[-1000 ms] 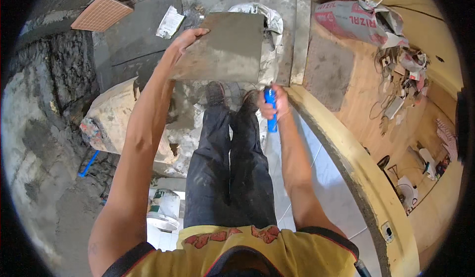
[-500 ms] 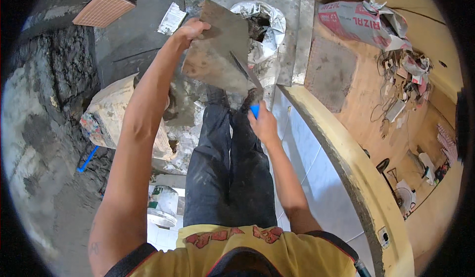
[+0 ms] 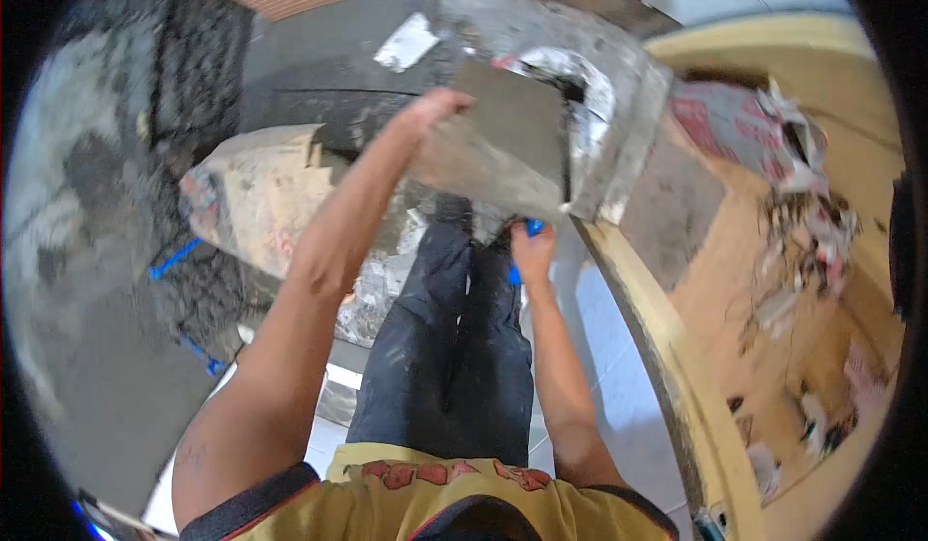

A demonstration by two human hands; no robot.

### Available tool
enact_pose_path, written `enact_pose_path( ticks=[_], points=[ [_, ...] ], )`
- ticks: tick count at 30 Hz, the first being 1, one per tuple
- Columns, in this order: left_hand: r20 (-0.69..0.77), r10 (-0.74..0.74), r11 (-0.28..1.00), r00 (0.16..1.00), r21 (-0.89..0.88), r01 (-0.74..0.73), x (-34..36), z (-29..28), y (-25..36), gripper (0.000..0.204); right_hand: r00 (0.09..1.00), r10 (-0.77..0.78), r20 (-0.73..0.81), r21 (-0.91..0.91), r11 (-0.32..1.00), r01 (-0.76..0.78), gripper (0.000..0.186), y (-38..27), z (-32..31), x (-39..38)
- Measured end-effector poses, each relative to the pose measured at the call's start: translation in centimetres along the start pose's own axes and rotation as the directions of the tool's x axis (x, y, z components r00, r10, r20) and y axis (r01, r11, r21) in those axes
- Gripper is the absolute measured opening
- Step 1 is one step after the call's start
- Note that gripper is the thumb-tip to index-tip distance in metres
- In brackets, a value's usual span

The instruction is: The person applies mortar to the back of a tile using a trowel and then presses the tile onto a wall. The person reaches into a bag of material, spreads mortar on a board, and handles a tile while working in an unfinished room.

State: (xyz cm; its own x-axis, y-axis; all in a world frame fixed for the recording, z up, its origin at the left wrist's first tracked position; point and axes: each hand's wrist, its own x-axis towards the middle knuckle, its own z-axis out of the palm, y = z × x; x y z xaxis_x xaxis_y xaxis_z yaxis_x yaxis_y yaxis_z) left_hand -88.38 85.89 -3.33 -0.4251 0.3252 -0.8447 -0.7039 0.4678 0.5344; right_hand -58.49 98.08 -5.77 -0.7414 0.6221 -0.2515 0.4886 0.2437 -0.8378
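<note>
My left hand (image 3: 440,111) grips the upper left edge of a square tile (image 3: 507,120), holding it tilted above the floor in front of my legs. Its face is smeared with grey mortar, and the lower part looks paler brown. Just below the tile's lower right corner, my right hand (image 3: 534,254) is closed round the blue handle (image 3: 533,225) of a trowel. The trowel's blade cannot be made out clearly; motion smears it near the tile's edge.
An opened paper sack (image 3: 256,193) lies to the left, beside rough dark mortar (image 3: 198,67). Beyond the tile sits an open white bag (image 3: 594,91). At right, a yellow door frame (image 3: 667,367) borders a wooden floor holding a red-and-grey sack (image 3: 739,130) and scattered clutter (image 3: 807,241).
The whole view has shifted, so the surroundings sit further right. The trowel blade, earlier plain across the tile's face, is now at its lower right edge. Both hands keep their hold.
</note>
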Motion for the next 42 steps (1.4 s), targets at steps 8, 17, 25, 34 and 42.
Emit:
enact_pose_path(
  ticks=[8,17,25,34,42],
  points=[
    [-0.027,-0.165,0.867,0.986,-0.481,0.132,-7.9,-3.1,-7.9,0.029,0.955,0.055,-0.291,-0.193,0.974,-0.115,0.042,1.2,-0.9,8.6],
    [-0.240,-0.002,0.767,0.971,-0.624,-0.152,-17.1,-4.7,-13.6,0.040,0.758,0.589,-0.278,0.091,0.802,-0.590,0.054,11.4,0.2,15.5],
    [-0.305,-0.200,0.717,0.931,-0.693,-0.073,-12.2,-5.2,-16.2,0.042,0.699,0.675,-0.235,-0.128,0.692,-0.711,0.039,10.9,3.7,21.6],
    [-0.257,-0.057,0.746,0.965,-0.653,-0.130,-12.8,-9.6,-12.7,0.047,0.811,0.510,-0.288,-0.143,0.814,-0.563,0.019,1.2,-10.5,22.4],
    [-0.427,0.031,0.751,0.904,-0.587,-0.303,-14.1,-11.8,-12.3,0.044,0.820,0.403,-0.407,-0.240,0.819,-0.521,0.027,2.6,-19.3,22.5]
  ],
)
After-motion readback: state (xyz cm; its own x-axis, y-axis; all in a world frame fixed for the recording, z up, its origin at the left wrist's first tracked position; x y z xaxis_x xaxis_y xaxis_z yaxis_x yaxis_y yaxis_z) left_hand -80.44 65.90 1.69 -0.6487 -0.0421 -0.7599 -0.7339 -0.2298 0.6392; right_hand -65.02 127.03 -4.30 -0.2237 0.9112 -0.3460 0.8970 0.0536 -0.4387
